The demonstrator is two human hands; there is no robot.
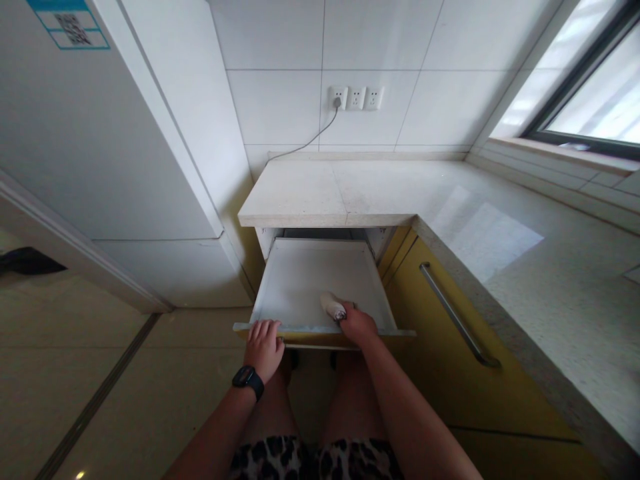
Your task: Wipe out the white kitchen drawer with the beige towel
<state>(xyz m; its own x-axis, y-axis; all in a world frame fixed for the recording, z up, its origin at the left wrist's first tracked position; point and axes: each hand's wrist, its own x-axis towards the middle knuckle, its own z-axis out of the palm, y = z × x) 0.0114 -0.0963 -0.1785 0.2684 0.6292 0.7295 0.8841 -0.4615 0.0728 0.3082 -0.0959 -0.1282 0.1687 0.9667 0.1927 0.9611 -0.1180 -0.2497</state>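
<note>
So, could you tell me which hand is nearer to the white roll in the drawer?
Right. The right hand holds the white roll at its near end inside the drawer; the left hand rests on the drawer's front edge, off to the left, not touching it.

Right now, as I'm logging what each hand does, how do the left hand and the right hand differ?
The left hand sits on the front rim of the drawer, fingers curled over it; the right hand reaches inside the drawer, closed around a small white roll. The left wrist bears a black watch; the right wrist is bare. Both hands are at the open drawer's front.
</note>
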